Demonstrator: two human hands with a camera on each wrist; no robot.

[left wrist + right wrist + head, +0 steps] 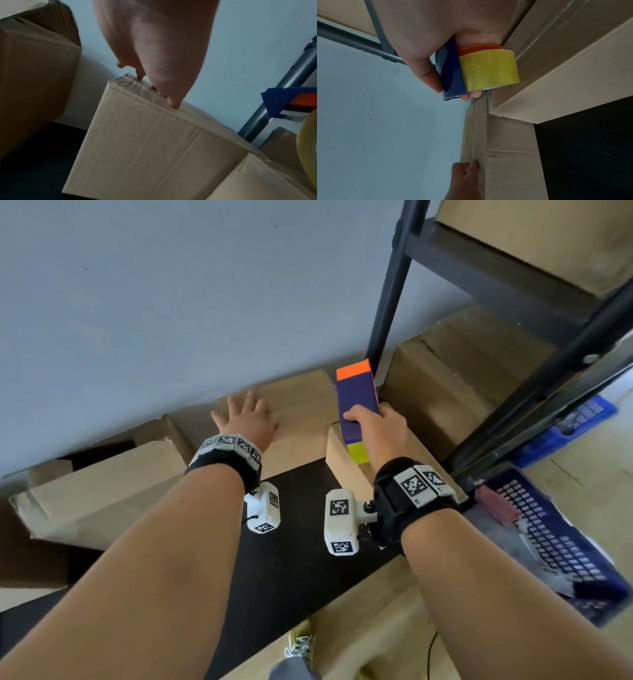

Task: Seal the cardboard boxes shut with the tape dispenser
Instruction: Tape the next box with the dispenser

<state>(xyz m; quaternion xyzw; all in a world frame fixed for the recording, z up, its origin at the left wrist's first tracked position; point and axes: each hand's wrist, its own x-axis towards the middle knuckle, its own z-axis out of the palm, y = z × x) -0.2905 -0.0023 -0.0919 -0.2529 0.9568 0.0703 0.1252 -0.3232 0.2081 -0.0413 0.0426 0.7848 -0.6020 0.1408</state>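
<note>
Against the wall at the far edge of the black mat (294, 542), the left hand (246, 419) lies flat on top of a closed cardboard box (301, 409), fingers straight and spread, holding nothing; the left wrist view shows the fingertips (174, 104) pressing the box's top edge, where clear tape lies wrinkled at the corner. Right of it, the right hand (380, 429) grips a blue tape dispenser (356, 402), thumb on one side and fingers curled round the other (its orange end points at the wall). The yellow tape roll (488, 70) sits at the dispenser's near end, just above a second, smaller cardboard box (346, 467) that touches the first.

At the mat's left edge a larger box (99, 484) lies with a flap raised; its contents cannot be seen. More boxes fill the dark metal shelving (513, 344) at right. A blue plastic crate (555, 539) on the floor beside the shelving holds a reddish block and pale plastic wrap.
</note>
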